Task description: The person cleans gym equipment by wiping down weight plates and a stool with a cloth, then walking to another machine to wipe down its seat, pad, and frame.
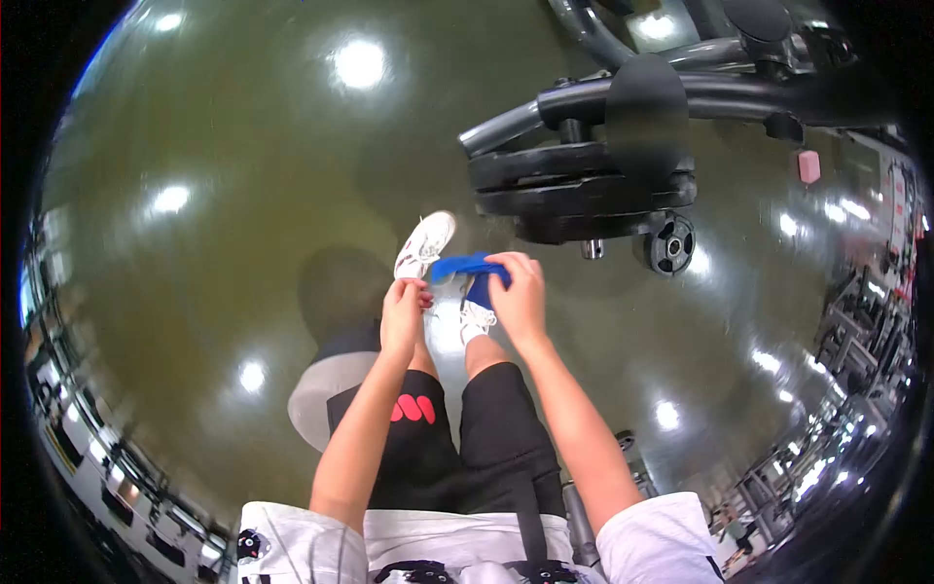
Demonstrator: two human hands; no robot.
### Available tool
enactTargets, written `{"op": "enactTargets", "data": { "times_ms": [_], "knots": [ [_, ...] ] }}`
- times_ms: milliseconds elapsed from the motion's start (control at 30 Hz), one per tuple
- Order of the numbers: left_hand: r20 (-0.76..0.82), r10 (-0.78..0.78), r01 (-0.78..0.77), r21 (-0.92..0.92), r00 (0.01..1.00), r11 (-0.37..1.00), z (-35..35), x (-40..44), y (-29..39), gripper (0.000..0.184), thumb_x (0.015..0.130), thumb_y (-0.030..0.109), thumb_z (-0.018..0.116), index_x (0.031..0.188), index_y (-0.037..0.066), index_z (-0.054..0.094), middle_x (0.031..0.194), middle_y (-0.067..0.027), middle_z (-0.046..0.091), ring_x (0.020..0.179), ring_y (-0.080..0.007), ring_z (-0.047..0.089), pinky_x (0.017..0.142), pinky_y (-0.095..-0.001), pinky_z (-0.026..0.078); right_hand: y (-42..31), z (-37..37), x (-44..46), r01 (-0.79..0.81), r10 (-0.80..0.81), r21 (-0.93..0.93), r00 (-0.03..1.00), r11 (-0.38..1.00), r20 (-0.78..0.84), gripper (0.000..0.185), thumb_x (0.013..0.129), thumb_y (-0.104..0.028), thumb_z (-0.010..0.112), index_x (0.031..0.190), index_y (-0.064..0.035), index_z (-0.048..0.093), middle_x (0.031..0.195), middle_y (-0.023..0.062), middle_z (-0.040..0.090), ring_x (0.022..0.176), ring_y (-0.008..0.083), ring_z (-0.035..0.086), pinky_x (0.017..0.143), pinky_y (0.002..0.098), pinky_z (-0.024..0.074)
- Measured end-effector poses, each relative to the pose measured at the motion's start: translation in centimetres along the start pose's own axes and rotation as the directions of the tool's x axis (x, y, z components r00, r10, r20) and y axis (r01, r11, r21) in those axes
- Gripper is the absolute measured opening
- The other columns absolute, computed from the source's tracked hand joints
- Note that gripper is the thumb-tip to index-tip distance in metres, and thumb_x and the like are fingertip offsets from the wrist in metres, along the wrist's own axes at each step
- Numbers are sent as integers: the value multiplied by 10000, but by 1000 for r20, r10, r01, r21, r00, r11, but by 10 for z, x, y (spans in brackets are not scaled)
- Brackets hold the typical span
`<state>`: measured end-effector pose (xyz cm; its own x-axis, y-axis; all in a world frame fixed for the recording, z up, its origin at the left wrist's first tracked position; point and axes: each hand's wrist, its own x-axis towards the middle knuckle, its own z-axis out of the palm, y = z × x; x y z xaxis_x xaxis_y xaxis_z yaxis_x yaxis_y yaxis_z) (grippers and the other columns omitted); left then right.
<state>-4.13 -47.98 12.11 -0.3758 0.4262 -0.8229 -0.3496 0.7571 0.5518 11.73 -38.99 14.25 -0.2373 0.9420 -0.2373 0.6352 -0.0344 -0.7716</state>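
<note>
blue cloth strip is in the air above the middle of the glossy green floor, one part running sideways between the hands and another hanging down towards the right white shoe. the right hand is clamped on its right part, fingers bent over the fabric. the left hand is curled just beside its other end — i cannot tell whether the fingertips pinch it. the two hands are apart, with the left white shoe just beyond them. by the left leg of the black shorts is a round grey pad. towards the floor's upper right corner stands a weight machine loaded with black plates — a loose weight plate is near it, and a pink block lies nearer the floor's right edge.
</note>
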Motion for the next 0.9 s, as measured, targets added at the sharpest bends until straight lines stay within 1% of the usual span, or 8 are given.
{"op": "enactTargets", "data": {
  "times_ms": [233, 300, 367, 467, 533, 633, 767, 900],
  "knots": [
    [295, -142, 174, -84, 945, 981, 60, -67, -70, 211, 928, 197, 417, 988, 62, 568, 847, -55, 629, 776, -136, 609, 694, -267, 462, 2, -83, -17, -129, 141, 88, 979, 988, -144, 180, 848, -63, 618, 1024, -30, 635, 981, 83, 617, 904, 190, 589, 828, 302, 462],
    [313, -36, 55, -53, 949, 997, 67, -80, -82, 190, 926, 158, 444, 1009, 39, 568, 866, -61, 624, 783, -142, 605, 737, -292, 482, 33, -89, -10, -112, 124, 96, 983, 989, -135, 208, 851, -69, 612, 1052, -15, 606, 975, 89, 616, 901, 187, 592, 799, 305, 473],
    [228, 85, -80, -32, 970, 996, 61, -94, -74, 183, 921, 143, 472, 1013, 18, 570, 878, -66, 625, 817, -143, 614, 764, -296, 488, 43, -89, -2, -362, 362, -47, 932, 931, -15, 245, 789, -104, 631, 1009, -4, 587, 963, 88, 615, 886, 177, 581, 799, 301, 468],
    [60, 136, -127, -123, 989, 984, 38, -92, -82, 178, 892, 149, 496, 967, 16, 586, 843, -90, 654, 809, -188, 643, 760, -311, 490, 38, -51, -8, -254, 303, -285, 942, 924, 142, 233, 735, -103, 634, 938, -4, 576, 913, 97, 601, 837, 198, 579, 771, 317, 469],
    [-20, 109, -111, -236, 994, 965, 18, -77, -112, 208, 903, 184, 528, 997, 5, 573, 855, -101, 644, 848, -187, 628, 801, -314, 480, 31, -11, -33, 76, 47, -350, 943, 933, 331, 222, 699, -101, 641, 875, 0, 552, 856, 116, 574, 783, 232, 572, 735, 336, 470],
    [-213, 77, -154, -377, 974, 913, -10, -73, -161, 250, 947, 172, 526, 1129, 1, 520, 984, -66, 590, 932, -135, 569, 814, -267, 459, 25, 48, -84, 94, 39, -184, 788, 978, 614, 245, 691, -111, 668, 876, 5, 555, 851, 120, 568, 779, 234, 573, 730, 320, 462],
    [-359, -60, -192, -626, 931, 756, -48, -106, -195, 441, 948, 296, 553, 1227, -31, 453, 1142, -119, 561, 1040, -179, 537, 913, -313, 432, -21, 89, -157, -365, 268, -90, 471, 927, 840, 155, 817, -60, 671, 951, -31, 597, 873, 22, 627, 832, 85, 567, 787, 251, 455],
    [-455, -220, -166, -666, 863, 727, -88, -160, -220, 469, 941, 330, 564, 1207, -47, 481, 1136, -117, 579, 1006, -163, 556, 891, -302, 447, -49, 106, -215, -413, 239, -102, 295, 905, 925, 159, 830, -75, 676, 959, -38, 590, 901, 12, 622, 871, 79, 558, 834, 253, 442]
  ]
}}
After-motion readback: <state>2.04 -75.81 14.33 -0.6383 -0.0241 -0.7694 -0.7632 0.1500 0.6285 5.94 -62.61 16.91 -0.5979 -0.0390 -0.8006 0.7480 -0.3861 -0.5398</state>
